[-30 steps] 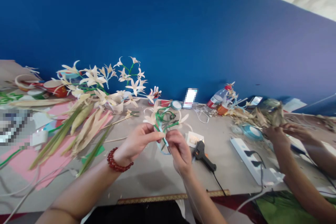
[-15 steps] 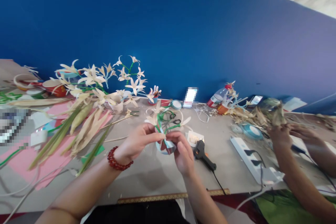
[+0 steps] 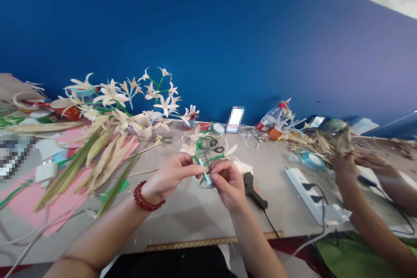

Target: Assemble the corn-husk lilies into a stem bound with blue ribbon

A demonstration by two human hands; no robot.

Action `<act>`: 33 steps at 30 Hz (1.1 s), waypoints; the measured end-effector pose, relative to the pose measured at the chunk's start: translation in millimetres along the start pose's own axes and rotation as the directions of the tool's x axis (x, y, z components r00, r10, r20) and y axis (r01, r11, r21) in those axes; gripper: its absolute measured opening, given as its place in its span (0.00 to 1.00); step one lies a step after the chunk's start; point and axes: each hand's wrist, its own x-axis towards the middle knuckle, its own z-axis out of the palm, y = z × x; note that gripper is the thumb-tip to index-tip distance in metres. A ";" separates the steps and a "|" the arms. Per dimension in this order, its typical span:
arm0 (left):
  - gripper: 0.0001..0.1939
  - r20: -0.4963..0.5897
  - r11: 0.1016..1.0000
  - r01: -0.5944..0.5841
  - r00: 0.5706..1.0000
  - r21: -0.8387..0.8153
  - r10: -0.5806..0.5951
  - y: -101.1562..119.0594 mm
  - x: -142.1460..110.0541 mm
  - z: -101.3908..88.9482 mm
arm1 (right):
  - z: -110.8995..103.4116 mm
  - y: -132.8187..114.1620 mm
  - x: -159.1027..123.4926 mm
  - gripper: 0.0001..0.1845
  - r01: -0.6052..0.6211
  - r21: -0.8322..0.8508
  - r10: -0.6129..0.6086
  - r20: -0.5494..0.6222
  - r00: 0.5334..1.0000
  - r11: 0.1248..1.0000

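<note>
One bare left hand [image 3: 182, 170] pinches its thumb and finger together on a skinny flower stem [image 3: 200, 162], wrapped in green and pale blue, with cream petals at its tips. The bare right hand [image 3: 230, 186] is half curled, its fingertips close to the stem's near end (I can't tell if they grip it). The stem is between the hands, over the gray table [image 3: 182, 221]. Its long way runs from near the person toward the plain blue wall [image 3: 195, 43], with the far end leaning left. One green side branch points right.

Round dark red beads [image 3: 146, 199] circle the left wrist. Just past the hands are scissors with black loop handles [image 3: 215, 150]. Near the right hand lies a black glue gun [image 3: 256, 193]. Left are dry, tan corn husks [image 3: 106, 166] on pink paper [image 3: 60, 206]. Farther right sits a long white power strip [image 3: 302, 195], then another person's hands [image 3: 343, 167].
</note>
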 end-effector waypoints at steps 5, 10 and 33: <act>0.06 0.006 0.997 -0.008 1.000 -0.076 0.008 -2.5 1.2 2.6 | 2.6 7.8 -2.0 0.01 0.159 -0.149 -0.155 0.037 0.987 0.976; 0.07 -0.045 0.989 -0.002 0.999 -0.149 -0.005 -4.0 0.9 4.7 | 9.2 10.0 -8.5 0.08 0.231 -0.211 -0.225 0.054 0.973 0.950; 0.10 -0.166 0.946 -0.114 0.984 -0.305 0.065 -16.0 -0.2 22.3 | 31.3 26.0 -17.8 0.05 0.084 -0.083 -0.097 -0.170 0.981 0.993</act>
